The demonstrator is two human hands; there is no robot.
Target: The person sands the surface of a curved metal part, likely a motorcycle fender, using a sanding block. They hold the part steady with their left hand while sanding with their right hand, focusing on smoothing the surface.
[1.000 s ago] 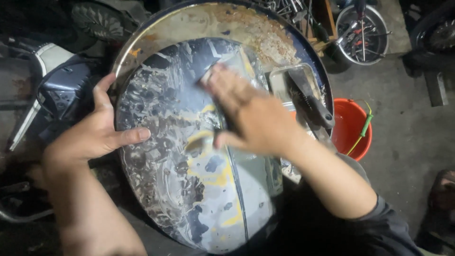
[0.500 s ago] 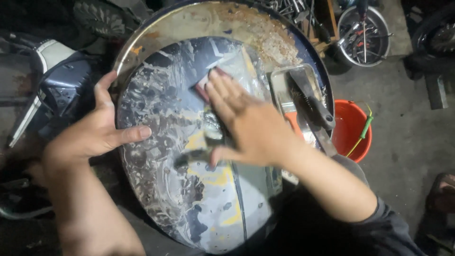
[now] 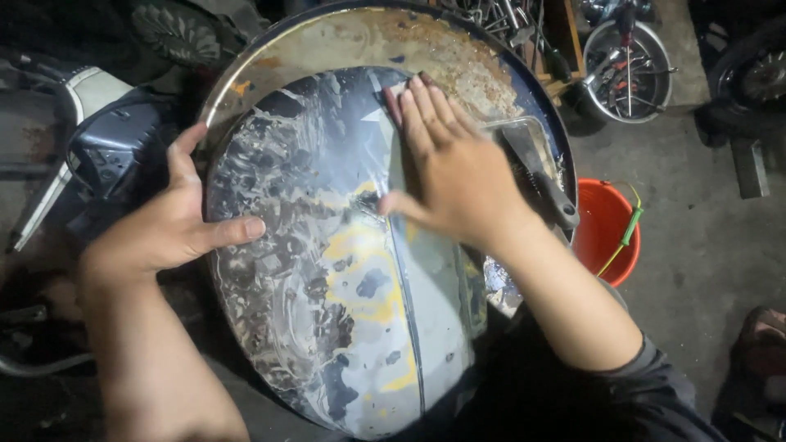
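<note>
Left hand: the left hand [image 3: 168, 225] lay on the left edge of the curved panel [image 3: 344, 278], palm down and open, thumb raised along the rim and forefinger stretched out onto the wet face; it gripped nothing, only steadied.
Right hand: the right hand [image 3: 454, 176] was pressed flat on the upper middle of the panel, fingers [image 3: 426, 110] straight and close together and pointing away from the person, thumb spread to the left; whether anything lay under the palm could not be told.
Panel: a large rounded sheet of dark blue bodywork, smeared with grey-white slurry and showing yellow patches near its middle, with a thin seam running down its lower half; it filled the centre of the view, in front of the person.
Basin: a wide round metal basin [image 3: 352, 41], rusty along its far inner rim, lay beneath and behind the panel.
Brush: a dark-handled tool [image 3: 540, 176] rested on the basin's right side, just beside the right wrist.
Bucket: an orange bucket [image 3: 610, 225] stood on the floor to the right, a green strip hanging at its edge.
Surroundings: a motorcycle [image 3: 106, 147] stood at the left; a round tray of tools [image 3: 626, 57] sat at the upper right.
</note>
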